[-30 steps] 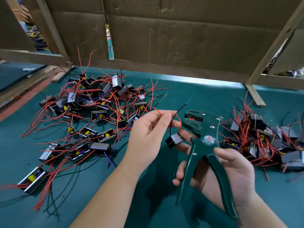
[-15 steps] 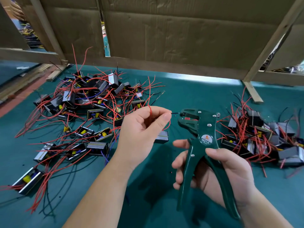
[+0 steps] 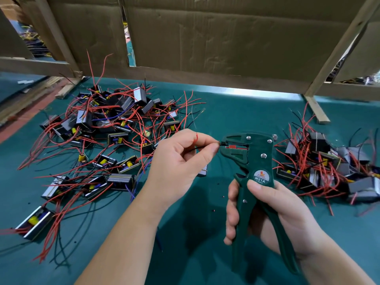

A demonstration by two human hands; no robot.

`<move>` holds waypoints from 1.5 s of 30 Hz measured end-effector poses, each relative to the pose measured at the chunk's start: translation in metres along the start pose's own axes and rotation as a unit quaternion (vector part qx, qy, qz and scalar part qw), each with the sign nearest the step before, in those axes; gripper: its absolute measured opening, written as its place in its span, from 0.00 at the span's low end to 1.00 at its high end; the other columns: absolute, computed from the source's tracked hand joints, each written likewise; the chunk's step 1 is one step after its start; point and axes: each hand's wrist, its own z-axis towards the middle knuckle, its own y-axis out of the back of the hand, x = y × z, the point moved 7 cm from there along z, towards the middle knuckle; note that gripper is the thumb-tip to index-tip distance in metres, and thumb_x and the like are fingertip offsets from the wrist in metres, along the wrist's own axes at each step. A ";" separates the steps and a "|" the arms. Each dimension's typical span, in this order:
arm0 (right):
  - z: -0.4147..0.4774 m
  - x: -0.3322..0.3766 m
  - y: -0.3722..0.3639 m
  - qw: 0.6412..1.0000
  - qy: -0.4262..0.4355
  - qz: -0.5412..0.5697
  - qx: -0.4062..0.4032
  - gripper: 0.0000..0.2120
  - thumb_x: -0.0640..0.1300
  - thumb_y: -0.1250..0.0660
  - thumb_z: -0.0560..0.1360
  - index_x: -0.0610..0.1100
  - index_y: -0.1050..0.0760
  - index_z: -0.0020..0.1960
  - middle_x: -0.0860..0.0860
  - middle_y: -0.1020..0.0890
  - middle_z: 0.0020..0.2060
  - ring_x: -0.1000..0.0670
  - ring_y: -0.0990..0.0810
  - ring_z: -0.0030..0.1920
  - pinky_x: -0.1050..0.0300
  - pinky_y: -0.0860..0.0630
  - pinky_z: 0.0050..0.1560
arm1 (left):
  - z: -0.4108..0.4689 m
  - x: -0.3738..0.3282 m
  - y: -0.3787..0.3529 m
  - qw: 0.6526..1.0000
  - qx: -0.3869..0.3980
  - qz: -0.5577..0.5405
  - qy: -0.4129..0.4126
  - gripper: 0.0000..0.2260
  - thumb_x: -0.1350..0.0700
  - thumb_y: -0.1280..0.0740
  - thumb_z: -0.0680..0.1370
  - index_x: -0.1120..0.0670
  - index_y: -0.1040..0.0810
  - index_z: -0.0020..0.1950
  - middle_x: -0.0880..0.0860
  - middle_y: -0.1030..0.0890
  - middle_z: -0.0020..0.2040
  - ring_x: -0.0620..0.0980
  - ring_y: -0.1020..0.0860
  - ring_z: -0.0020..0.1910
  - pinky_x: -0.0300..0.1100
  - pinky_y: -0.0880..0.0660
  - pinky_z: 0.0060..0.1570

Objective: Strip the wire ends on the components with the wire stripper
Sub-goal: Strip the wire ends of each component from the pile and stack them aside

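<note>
My right hand (image 3: 273,214) grips the handles of a dark green wire stripper (image 3: 255,167), its jaws pointing left. My left hand (image 3: 181,161) pinches a thin black wire (image 3: 200,147) between thumb and forefinger, and the wire's end sits inside the stripper's jaws. A red wire (image 3: 196,138) of the same component curls up over my fingers. The component's body (image 3: 203,171) hangs mostly hidden behind my left hand.
A large heap of components with red and black wires (image 3: 107,136) covers the green table (image 3: 236,112) to the left. A second heap (image 3: 329,167) lies at the right. Cardboard panels on wooden frames (image 3: 226,38) wall off the back.
My left hand has brought the black wire's end rightward into the stripper's jaws. My right hand has closed the handles closer together.
</note>
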 end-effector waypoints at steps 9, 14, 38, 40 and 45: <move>0.000 -0.001 -0.001 0.999 -0.001 0.008 0.033 0.19 0.53 0.24 0.66 0.39 0.21 0.47 0.37 0.22 0.34 0.37 0.21 0.34 0.41 0.23 0.38 | -0.001 -0.002 -0.001 1.000 0.014 -0.002 -0.006 0.07 0.60 0.31 0.73 0.48 0.19 0.40 0.43 0.21 0.35 0.37 0.25 0.34 0.29 0.29 0.36; 0.001 -0.002 0.003 1.000 -0.002 -0.004 0.000 0.22 0.56 0.22 0.63 0.39 0.21 0.44 0.37 0.23 0.32 0.38 0.22 0.31 0.42 0.23 0.36 | -0.001 0.000 0.002 0.999 0.022 0.024 -0.013 0.08 0.58 0.31 0.73 0.45 0.18 0.39 0.48 0.22 0.36 0.42 0.25 0.33 0.34 0.27 0.32; 0.001 -0.001 0.041 0.975 -0.023 0.091 -0.200 0.27 0.56 0.40 0.70 0.35 0.26 0.57 0.35 0.18 0.44 0.32 0.19 0.36 0.39 0.19 0.36 | 0.006 0.023 0.024 0.988 -0.055 0.127 0.074 0.05 0.55 0.34 0.79 0.46 0.20 0.47 0.44 0.21 0.30 0.42 0.25 0.30 0.32 0.31 0.34; 0.003 -0.002 0.039 0.973 -0.018 0.128 -0.189 0.27 0.57 0.39 0.70 0.37 0.23 0.59 0.38 0.18 0.43 0.33 0.18 0.39 0.37 0.19 0.38 | 0.004 0.018 0.018 0.988 -0.024 0.138 0.071 0.11 0.46 0.42 0.78 0.44 0.20 0.49 0.45 0.21 0.32 0.45 0.28 0.30 0.34 0.32 0.33; 0.005 0.004 0.035 0.971 0.034 0.187 -0.142 0.25 0.63 0.42 0.72 0.48 0.17 0.54 0.40 0.17 0.54 0.38 0.17 0.51 0.38 0.20 0.46 | -0.004 0.030 0.003 0.982 0.077 0.099 0.141 0.33 0.38 0.50 0.75 0.58 0.35 0.74 0.55 0.34 0.72 0.49 0.39 0.71 0.46 0.43 0.71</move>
